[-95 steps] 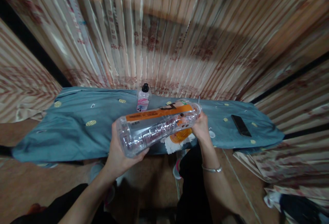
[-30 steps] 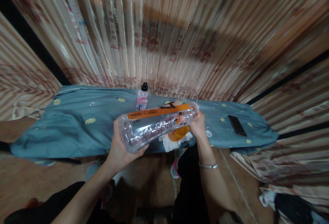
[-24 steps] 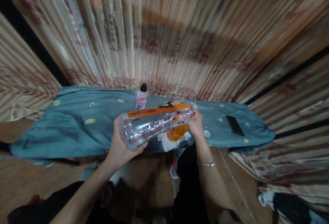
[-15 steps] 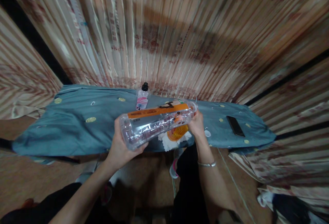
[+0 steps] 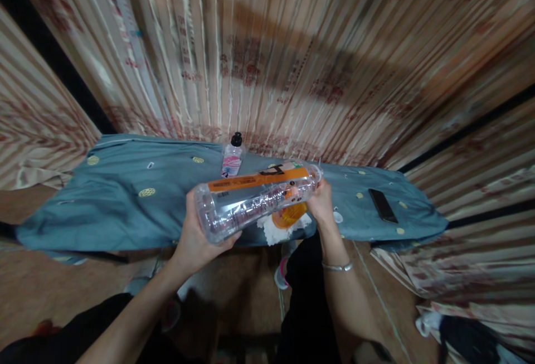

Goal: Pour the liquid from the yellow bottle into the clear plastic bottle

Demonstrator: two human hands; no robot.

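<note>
A large clear plastic bottle (image 5: 254, 199) with an orange and grey label lies on its side between my hands, held over the cloth-covered table. My left hand (image 5: 204, 241) is wrapped round its base end, thumb underneath. Around the narrower neck end, my right hand (image 5: 321, 199) is closed; some of its fingers are hidden behind the bottle. Partly covered by the bottle is an orange-yellow object (image 5: 288, 217), resting on a white scalloped cloth or paper (image 5: 273, 234). Behind the bottle stands a small clear squeeze bottle (image 5: 232, 158) with a black cap and pink label.
The long narrow table has a blue-green cloth (image 5: 121, 191) with yellow prints. A black phone (image 5: 383, 205) lies toward its right end, and a small white round piece (image 5: 337, 217) sits near my right wrist. Striped curtains (image 5: 276, 63) hang close behind and at both sides.
The view has shifted very slightly. Both hands keep the same hold on the bottle, which stays almost in place.
</note>
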